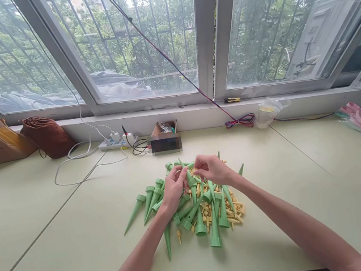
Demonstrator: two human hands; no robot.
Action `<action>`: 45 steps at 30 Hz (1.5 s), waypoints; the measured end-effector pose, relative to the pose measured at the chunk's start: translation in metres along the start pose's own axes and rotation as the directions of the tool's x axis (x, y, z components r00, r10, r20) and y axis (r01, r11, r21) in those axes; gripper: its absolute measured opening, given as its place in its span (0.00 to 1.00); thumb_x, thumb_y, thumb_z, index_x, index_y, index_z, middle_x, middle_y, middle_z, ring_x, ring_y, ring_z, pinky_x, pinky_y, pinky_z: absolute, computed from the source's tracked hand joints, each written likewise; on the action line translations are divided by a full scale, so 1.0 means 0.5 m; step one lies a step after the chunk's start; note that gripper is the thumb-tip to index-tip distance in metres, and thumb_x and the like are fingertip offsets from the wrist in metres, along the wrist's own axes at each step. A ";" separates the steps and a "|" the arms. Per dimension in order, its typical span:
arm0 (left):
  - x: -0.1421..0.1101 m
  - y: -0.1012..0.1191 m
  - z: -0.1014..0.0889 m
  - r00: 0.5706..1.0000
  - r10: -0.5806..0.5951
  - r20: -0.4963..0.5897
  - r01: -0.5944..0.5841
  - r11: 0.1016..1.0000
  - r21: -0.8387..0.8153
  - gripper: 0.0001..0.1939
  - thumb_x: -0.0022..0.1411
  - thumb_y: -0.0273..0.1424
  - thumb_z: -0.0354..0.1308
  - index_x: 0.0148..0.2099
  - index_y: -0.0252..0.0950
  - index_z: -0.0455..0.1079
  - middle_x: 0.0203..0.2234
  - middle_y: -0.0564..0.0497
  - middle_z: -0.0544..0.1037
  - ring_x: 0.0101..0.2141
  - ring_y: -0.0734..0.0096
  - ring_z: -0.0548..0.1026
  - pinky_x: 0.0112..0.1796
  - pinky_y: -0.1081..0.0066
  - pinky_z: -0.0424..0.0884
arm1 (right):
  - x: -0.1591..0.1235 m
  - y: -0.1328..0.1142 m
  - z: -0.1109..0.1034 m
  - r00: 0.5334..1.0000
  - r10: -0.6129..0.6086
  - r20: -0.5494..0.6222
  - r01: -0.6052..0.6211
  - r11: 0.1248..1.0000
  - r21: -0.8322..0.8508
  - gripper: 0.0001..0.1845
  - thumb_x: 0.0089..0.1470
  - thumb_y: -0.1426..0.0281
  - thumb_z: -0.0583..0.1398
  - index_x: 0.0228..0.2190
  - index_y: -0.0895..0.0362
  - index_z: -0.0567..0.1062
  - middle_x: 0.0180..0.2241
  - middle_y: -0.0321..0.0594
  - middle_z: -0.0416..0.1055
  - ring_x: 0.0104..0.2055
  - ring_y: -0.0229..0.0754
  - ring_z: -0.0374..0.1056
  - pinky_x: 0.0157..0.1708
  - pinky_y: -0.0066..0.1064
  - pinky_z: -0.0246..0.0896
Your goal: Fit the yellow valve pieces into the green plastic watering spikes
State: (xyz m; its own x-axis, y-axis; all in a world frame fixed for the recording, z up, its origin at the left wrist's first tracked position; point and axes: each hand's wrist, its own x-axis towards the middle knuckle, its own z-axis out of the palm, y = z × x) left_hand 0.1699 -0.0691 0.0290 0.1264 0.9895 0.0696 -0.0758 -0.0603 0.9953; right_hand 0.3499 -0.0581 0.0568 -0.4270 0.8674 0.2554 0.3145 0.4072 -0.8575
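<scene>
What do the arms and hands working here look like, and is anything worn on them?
They are a person's, not a machine's: the left hand and right hand have no gloves, and the slim forearms show no sleeves, watch or bracelet. Any rings are too small to make out.

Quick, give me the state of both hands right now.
Left hand: closed, holding a green spike.
Right hand: fingertips drawn together; whether they grip a small piece cannot be told.

Power strip point(118, 141) (cord trailing) blocks the table's back-left.
</scene>
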 end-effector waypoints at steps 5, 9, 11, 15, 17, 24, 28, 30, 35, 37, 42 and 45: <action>0.001 -0.003 -0.001 1.000 0.000 -0.008 0.000 1.000 -0.012 0.18 0.60 0.46 0.62 0.40 0.37 0.66 0.13 0.60 0.65 0.12 0.79 0.61 0.13 0.78 0.58 | 0.000 0.002 0.002 1.000 0.006 -0.003 -0.006 1.000 -0.018 0.11 0.58 0.69 0.60 0.27 0.54 0.63 0.22 0.30 0.69 0.21 0.36 0.70 0.23 0.27 0.62; 0.003 -0.006 -0.002 1.000 0.001 -0.010 -0.001 1.000 -0.022 0.18 0.60 0.46 0.62 0.40 0.37 0.67 0.13 0.61 0.65 0.12 0.79 0.61 0.13 0.78 0.57 | -0.002 0.000 0.000 1.000 0.015 0.005 -0.015 1.000 -0.009 0.11 0.58 0.67 0.61 0.27 0.55 0.64 0.22 0.32 0.70 0.22 0.37 0.70 0.23 0.27 0.62; 0.003 -0.007 -0.002 1.000 0.005 -0.008 -0.005 1.000 -0.023 0.18 0.60 0.46 0.62 0.40 0.37 0.67 0.13 0.61 0.65 0.12 0.79 0.60 0.13 0.78 0.57 | -0.002 -0.001 0.000 1.000 0.030 0.010 -0.030 0.999 -0.012 0.12 0.58 0.65 0.61 0.27 0.55 0.65 0.23 0.32 0.71 0.21 0.37 0.70 0.22 0.27 0.61; 0.003 -0.007 -0.003 1.000 0.017 -0.004 -0.017 1.000 -0.025 0.18 0.60 0.46 0.62 0.40 0.37 0.67 0.13 0.60 0.65 0.12 0.79 0.60 0.13 0.79 0.57 | 0.000 0.000 0.000 0.999 0.052 0.014 -0.052 0.998 -0.019 0.14 0.58 0.63 0.61 0.25 0.55 0.65 0.22 0.33 0.70 0.19 0.36 0.67 0.20 0.27 0.59; 0.002 -0.007 -0.003 1.000 0.023 -0.005 -0.023 0.999 -0.022 0.17 0.61 0.46 0.61 0.40 0.37 0.67 0.13 0.61 0.64 0.13 0.79 0.59 0.13 0.79 0.57 | 0.000 0.000 0.000 0.998 0.060 0.015 -0.060 0.998 -0.014 0.15 0.58 0.63 0.62 0.25 0.55 0.64 0.21 0.32 0.69 0.19 0.35 0.66 0.19 0.26 0.58; 0.001 -0.008 -0.005 1.000 0.021 0.003 -0.021 0.999 -0.026 0.17 0.60 0.45 0.62 0.41 0.37 0.67 0.12 0.61 0.62 0.12 0.80 0.57 0.14 0.78 0.56 | -0.003 -0.016 -0.001 0.995 0.100 0.022 -0.097 0.989 -0.109 0.17 0.60 0.62 0.59 0.23 0.55 0.64 0.15 0.29 0.64 0.17 0.34 0.59 0.21 0.27 0.54; 0.000 -0.004 -0.002 1.000 -0.002 -0.013 0.001 0.999 -0.044 0.18 0.59 0.46 0.63 0.41 0.37 0.68 0.13 0.62 0.61 0.12 0.81 0.55 0.13 0.78 0.54 | -0.002 -0.016 0.001 0.997 0.078 0.010 -0.074 0.976 -0.204 0.17 0.61 0.65 0.58 0.21 0.56 0.64 0.15 0.29 0.61 0.19 0.33 0.56 0.22 0.27 0.49; -0.002 0.001 0.001 1.000 -0.015 -0.022 0.014 0.999 -0.049 0.19 0.58 0.46 0.64 0.41 0.37 0.68 0.13 0.62 0.61 0.12 0.81 0.55 0.13 0.78 0.55 | -0.001 -0.012 0.004 0.999 0.038 0.003 -0.036 0.969 -0.244 0.19 0.61 0.65 0.57 0.20 0.56 0.63 0.16 0.29 0.60 0.20 0.33 0.54 0.23 0.27 0.47; -0.007 0.012 0.009 0.999 -0.022 -0.026 0.020 0.998 -0.059 0.19 0.57 0.47 0.65 0.40 0.37 0.68 0.13 0.62 0.60 0.13 0.80 0.56 0.13 0.79 0.57 | 0.000 -0.004 0.010 1.000 -0.013 0.000 0.013 0.958 -0.287 0.23 0.64 0.65 0.52 0.17 0.56 0.57 0.16 0.29 0.54 0.20 0.32 0.49 0.23 0.28 0.44; -0.008 0.013 0.010 0.999 -0.022 -0.027 0.020 0.998 -0.061 0.19 0.57 0.46 0.65 0.40 0.36 0.68 0.13 0.62 0.59 0.13 0.80 0.57 0.13 0.79 0.58 | 0.000 -0.006 0.010 1.000 -0.010 0.002 0.010 0.959 -0.283 0.24 0.65 0.64 0.51 0.17 0.56 0.56 0.15 0.29 0.53 0.20 0.32 0.48 0.23 0.27 0.43; -0.006 0.008 0.009 0.999 -0.020 -0.030 0.018 0.997 -0.073 0.19 0.57 0.46 0.65 0.39 0.36 0.68 0.13 0.62 0.60 0.13 0.80 0.57 0.13 0.79 0.58 | 0.000 -0.015 0.000 0.999 0.032 0.035 -0.024 0.977 -0.214 0.24 0.66 0.62 0.51 0.18 0.56 0.61 0.16 0.30 0.61 0.19 0.33 0.56 0.24 0.26 0.49; -0.005 0.006 0.008 0.999 -0.019 -0.037 0.016 0.997 -0.075 0.19 0.57 0.46 0.64 0.40 0.36 0.67 0.15 0.61 0.63 0.13 0.81 0.56 0.13 0.79 0.58 | 0.000 -0.019 -0.010 0.998 0.044 0.046 -0.035 0.984 -0.173 0.19 0.64 0.61 0.55 0.24 0.57 0.69 0.21 0.33 0.69 0.20 0.33 0.62 0.25 0.25 0.54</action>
State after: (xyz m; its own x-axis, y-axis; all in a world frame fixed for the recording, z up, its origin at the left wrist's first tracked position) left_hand 0.1735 -0.0721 0.0319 0.0909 0.9947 0.0485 -0.1473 -0.0348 0.9885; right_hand 0.3514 -0.0604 0.0670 -0.4511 0.8705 0.1967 0.4715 0.4196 -0.7757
